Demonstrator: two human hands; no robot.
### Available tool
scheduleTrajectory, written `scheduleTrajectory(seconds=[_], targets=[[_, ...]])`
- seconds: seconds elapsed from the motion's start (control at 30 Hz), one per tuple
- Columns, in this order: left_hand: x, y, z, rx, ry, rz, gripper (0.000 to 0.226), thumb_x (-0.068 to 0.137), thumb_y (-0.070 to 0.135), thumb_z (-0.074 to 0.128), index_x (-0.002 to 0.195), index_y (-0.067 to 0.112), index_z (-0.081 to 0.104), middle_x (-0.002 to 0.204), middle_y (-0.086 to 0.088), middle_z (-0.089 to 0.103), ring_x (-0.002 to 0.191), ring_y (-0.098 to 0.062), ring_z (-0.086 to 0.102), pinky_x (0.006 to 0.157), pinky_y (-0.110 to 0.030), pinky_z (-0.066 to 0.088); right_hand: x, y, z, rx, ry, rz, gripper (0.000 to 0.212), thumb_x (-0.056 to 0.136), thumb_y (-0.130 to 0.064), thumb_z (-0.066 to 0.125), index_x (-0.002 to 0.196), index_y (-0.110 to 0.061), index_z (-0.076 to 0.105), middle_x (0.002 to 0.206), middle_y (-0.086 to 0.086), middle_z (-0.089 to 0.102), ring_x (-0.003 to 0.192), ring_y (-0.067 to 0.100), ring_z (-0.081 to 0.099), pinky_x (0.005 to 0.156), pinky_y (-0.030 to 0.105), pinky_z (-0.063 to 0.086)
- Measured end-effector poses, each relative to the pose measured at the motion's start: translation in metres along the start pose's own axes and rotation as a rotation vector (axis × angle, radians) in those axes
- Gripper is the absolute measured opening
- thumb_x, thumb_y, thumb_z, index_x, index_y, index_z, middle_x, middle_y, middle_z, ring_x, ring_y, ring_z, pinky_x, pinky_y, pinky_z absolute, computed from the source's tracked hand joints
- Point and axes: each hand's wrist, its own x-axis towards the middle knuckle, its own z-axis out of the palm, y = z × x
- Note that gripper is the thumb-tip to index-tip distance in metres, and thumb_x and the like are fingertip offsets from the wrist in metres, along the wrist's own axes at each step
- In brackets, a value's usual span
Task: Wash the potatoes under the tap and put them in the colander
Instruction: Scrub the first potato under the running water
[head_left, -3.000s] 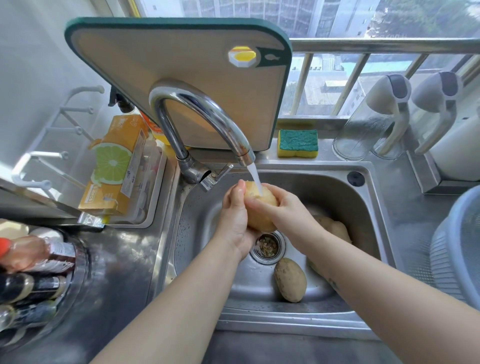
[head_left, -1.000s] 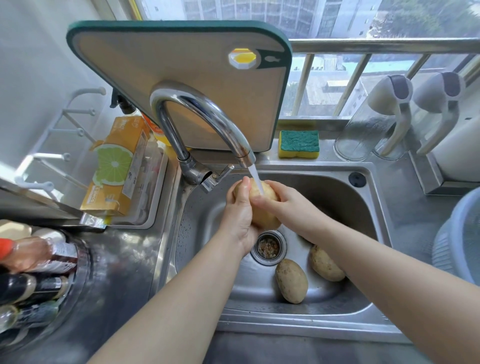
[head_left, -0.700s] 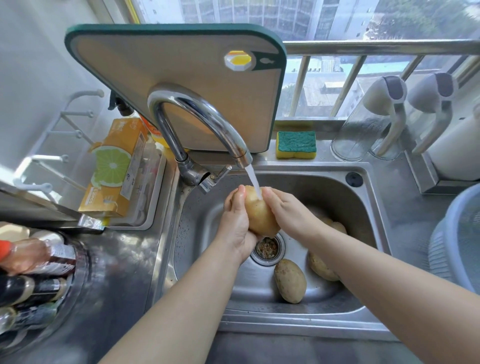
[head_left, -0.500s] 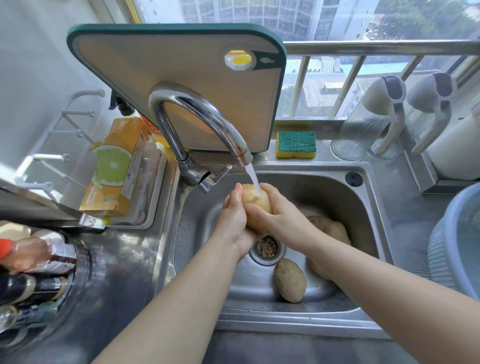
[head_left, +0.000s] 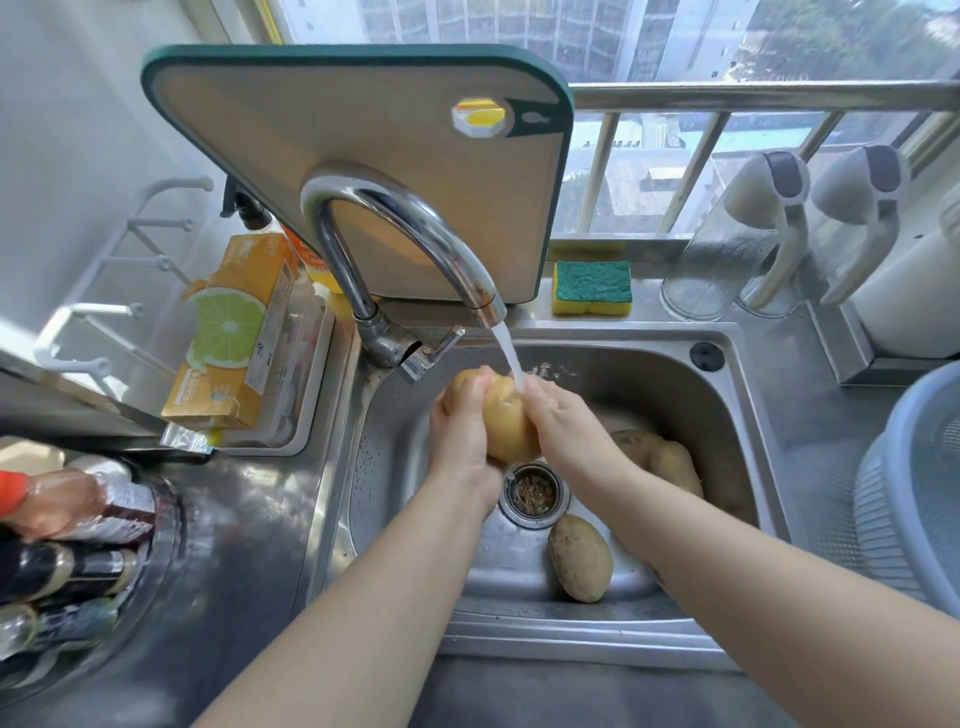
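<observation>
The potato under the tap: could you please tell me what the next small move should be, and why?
Probably carry the potato rightward to the blue colander. Both the left hand and the right hand hold it in the water stream, and its skin looks pale and clean beside the darker potatoes lying in the sink.

The person's left forearm (head_left: 384, 597) and right forearm (head_left: 769, 592) are bare all the way from the near edge of view to the wrists. The left hand (head_left: 462, 441) and right hand (head_left: 563, 431) are bare too. A small dark mark (head_left: 656, 576) sits on the right forearm's underside, too small to read.
</observation>
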Motion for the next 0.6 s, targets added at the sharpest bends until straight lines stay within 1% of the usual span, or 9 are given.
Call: scheduleTrajectory(seconds=[0.07,0.1,0.17,0.27,0.33,0.4,0.43,0.53,0.6], targets=[[-0.004,0.007,0.000,-0.069,-0.042,-0.219,0.046,0.080,0.045,0.064,0.109,0.009,0.058,0.096,-0.017,0.067,0.083,-0.030,0.066,0.069,-0.041,0.057,-0.007,0.004,-0.001,-0.124,-0.045,-0.148,0.033,0.101,-0.021,0.043,0.132,-0.016,0.054,0.129,-0.002,0.057,0.123,0.012,0.050,0.110,0.021,0.034],[-0.007,0.010,0.000,-0.088,-0.062,-0.290,0.047,0.082,0.049,0.060,0.104,0.007,0.060,0.087,-0.017,0.068,0.079,-0.030,0.066,0.067,-0.039,0.056,-0.010,0.005,-0.004,-0.185,-0.068,-0.201,0.038,0.099,-0.019,0.048,0.137,-0.018,0.049,0.131,-0.007,0.052,0.124,0.006,0.046,0.106,0.008,0.028],[-0.007,0.012,-0.003,-0.099,-0.087,-0.374,0.050,0.083,0.052,0.057,0.101,0.005,0.061,0.080,-0.019,0.067,0.077,-0.032,0.066,0.064,-0.041,0.054,-0.014,0.009,-0.010,-0.292,-0.105,-0.313,0.051,0.092,-0.020,0.060,0.140,-0.022,0.043,0.128,-0.012,0.047,0.121,0.001,0.043,0.098,-0.001,0.023],[-0.009,0.012,-0.002,-0.051,-0.092,-0.427,0.051,0.084,0.054,0.056,0.097,0.005,0.060,0.071,-0.017,0.068,0.072,-0.032,0.066,0.065,-0.044,0.054,-0.012,0.017,-0.016,-0.402,-0.082,-0.435,0.071,0.075,-0.029,0.076,0.138,-0.027,0.042,0.122,-0.014,0.048,0.114,-0.003,0.045,0.098,0.004,0.029],[-0.008,0.012,0.000,-0.013,-0.084,-0.424,0.051,0.085,0.055,0.055,0.100,0.007,0.060,0.070,-0.015,0.069,0.066,-0.029,0.068,0.060,-0.039,0.058,-0.009,0.016,-0.013,-0.364,0.006,-0.423,0.071,0.068,-0.028,0.082,0.132,-0.021,0.052,0.115,-0.011,0.055,0.107,0.002,0.051,0.095,0.013,0.038],[-0.009,0.013,0.002,-0.017,-0.094,-0.420,0.054,0.085,0.056,0.054,0.108,0.008,0.061,0.080,-0.015,0.070,0.068,-0.028,0.070,0.055,-0.036,0.058,-0.009,0.010,-0.007,-0.276,0.121,-0.382,0.062,0.064,-0.030,0.084,0.120,-0.020,0.060,0.108,-0.008,0.062,0.099,0.004,0.057,0.091,0.015,0.042],[-0.010,0.014,0.003,-0.027,-0.111,-0.419,0.055,0.086,0.057,0.051,0.108,0.007,0.060,0.083,-0.015,0.070,0.071,-0.028,0.069,0.055,-0.035,0.057,-0.010,0.006,-0.004,-0.240,0.158,-0.351,0.055,0.064,-0.032,0.083,0.114,-0.022,0.062,0.104,-0.008,0.063,0.094,0.003,0.058,0.088,0.011,0.042],[-0.013,0.013,0.002,-0.021,-0.178,-0.398,0.062,0.090,0.061,0.039,0.109,0.006,0.061,0.092,-0.018,0.072,0.085,-0.029,0.069,0.066,-0.038,0.055,-0.008,-0.001,-0.002,-0.135,0.199,-0.198,0.037,0.073,-0.031,0.079,0.107,-0.029,0.064,0.095,-0.012,0.061,0.089,0.000,0.057,0.077,-0.001,0.037],[-0.013,0.010,0.003,-0.004,-0.163,-0.345,0.064,0.090,0.062,0.037,0.118,0.009,0.060,0.107,-0.019,0.069,0.096,-0.031,0.065,0.076,-0.042,0.055,-0.004,-0.007,0.002,-0.073,0.228,-0.113,0.017,0.083,-0.027,0.071,0.099,-0.030,0.066,0.092,-0.012,0.062,0.091,0.005,0.057,0.076,0.003,0.039]])
